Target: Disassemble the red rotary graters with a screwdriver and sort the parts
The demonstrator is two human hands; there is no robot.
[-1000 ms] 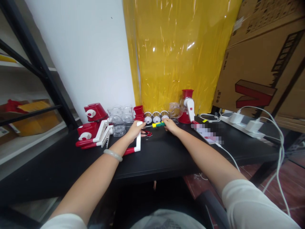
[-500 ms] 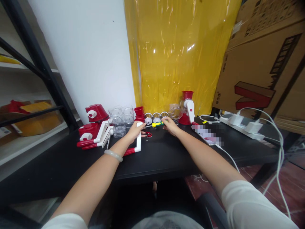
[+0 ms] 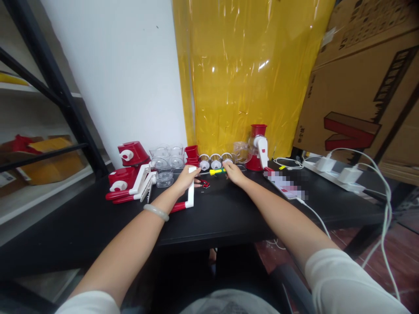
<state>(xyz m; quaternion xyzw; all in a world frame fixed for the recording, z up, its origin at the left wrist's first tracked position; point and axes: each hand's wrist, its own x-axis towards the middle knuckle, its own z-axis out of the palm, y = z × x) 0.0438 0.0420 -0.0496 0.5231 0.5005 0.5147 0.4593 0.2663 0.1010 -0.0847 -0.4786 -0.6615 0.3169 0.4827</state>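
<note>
My left hand [image 3: 186,179] is closed around the upper end of a white crank handle [image 3: 190,194] with a red grip, just above the black table. In my right hand [image 3: 233,173] is a screwdriver [image 3: 216,172] with a yellow and green handle; its shaft points left and meets the crank's white end by my left fingers. The exact contact at the tip is too small to make out. Small red parts [image 3: 204,184] lie on the table right of my left hand. Behind my hands stand several metal grater drums [image 3: 215,162] with white hubs in a row.
On the left are red grater bodies [image 3: 132,152], more white crank handles [image 3: 142,183] and clear plastic parts [image 3: 164,178]. An assembled red rotary grater [image 3: 258,148] stands at right, beside a phone [image 3: 284,185] on a cable and a white power strip [image 3: 334,174].
My right hand's fingers have shifted on the screwdriver handle, covering more of its green part now. My left hand keeps its hold on the crank handle.
</note>
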